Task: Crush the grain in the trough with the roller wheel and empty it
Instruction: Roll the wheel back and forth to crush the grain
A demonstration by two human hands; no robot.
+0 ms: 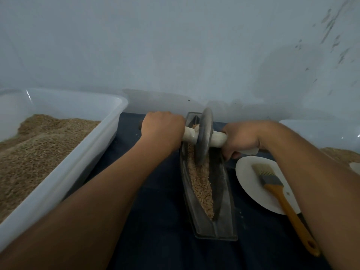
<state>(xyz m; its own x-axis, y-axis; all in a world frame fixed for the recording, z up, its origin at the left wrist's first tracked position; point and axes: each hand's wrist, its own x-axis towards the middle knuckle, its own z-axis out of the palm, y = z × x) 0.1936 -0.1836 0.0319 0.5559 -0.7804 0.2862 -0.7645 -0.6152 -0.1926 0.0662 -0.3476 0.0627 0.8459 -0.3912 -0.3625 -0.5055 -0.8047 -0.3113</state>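
At frame centre the left hand (162,129) and right hand (240,138) each grip the axle of the wheel (203,137) standing in the grain-filled trough (224,191). A grain tub (64,172) crowds the left; a plate (251,184) with a brush (272,184) sits right.

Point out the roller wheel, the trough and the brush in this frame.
roller wheel (203,138), head view, on the grey disc's face.
trough (224,195), head view, on its bare right inner wall.
brush (271,179), head view, on the grey ferrule below the bristles.
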